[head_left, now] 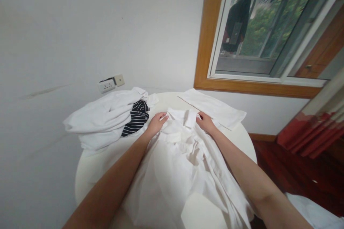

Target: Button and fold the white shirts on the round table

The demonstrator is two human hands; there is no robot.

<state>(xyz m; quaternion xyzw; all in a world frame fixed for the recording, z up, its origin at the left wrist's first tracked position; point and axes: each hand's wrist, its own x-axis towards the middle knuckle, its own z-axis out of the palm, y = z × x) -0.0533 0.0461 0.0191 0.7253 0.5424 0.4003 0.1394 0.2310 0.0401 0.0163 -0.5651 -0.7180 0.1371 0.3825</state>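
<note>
A white collared shirt lies spread and creased on a round white table, its collar end away from me and its lower part toward my body. At the left of the collar, my left hand pinches the fabric between thumb and fingers. My right hand is closed on the shirt at the other side of the collar, its fingertips partly hidden by the cloth. Just beyond my right hand lies a flat, folded white garment.
To the left, a heap of white clothes overhangs the table edge, with a black striped garment beside it. A socket sits on the wall behind. A wood-framed window and a red-and-cream curtain are at right.
</note>
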